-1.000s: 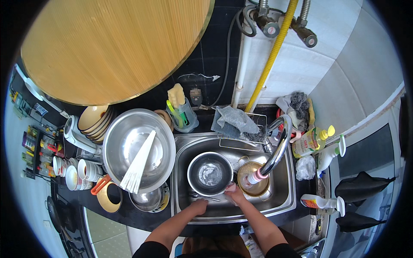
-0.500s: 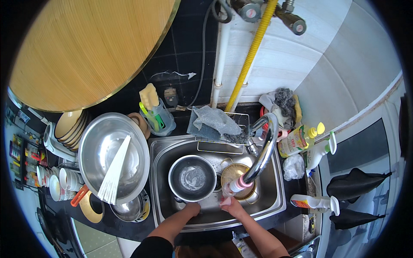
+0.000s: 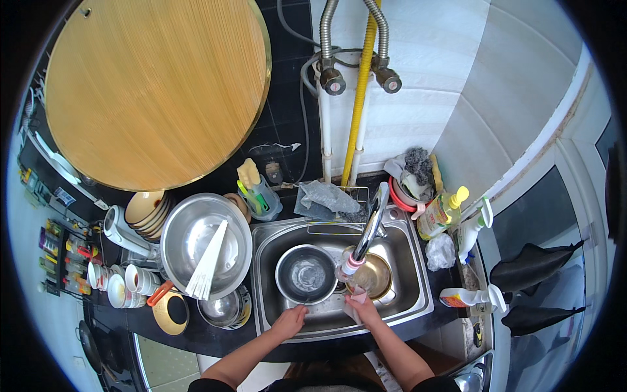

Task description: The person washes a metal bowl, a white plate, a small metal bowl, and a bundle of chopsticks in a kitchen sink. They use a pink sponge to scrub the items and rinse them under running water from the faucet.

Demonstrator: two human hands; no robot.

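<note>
Our left hand (image 3: 289,321) rests open on the wet steel pot's (image 3: 306,274) rim; our right hand (image 3: 363,306) squeezes a soft pink cloth (image 3: 356,300). The pot looks hard and slippery; we'd hold its rim.

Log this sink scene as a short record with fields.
left hand: left hand touching the near rim of the steel pot in the sink
right hand: right hand with its fingers on a pink cloth beside the brass-coloured bowl
tap: faucet spout over the sink, between pot and bowl
counter left: large steel basin with white chopsticks
counter right: yellow-capped bottle, spray bottles
</note>
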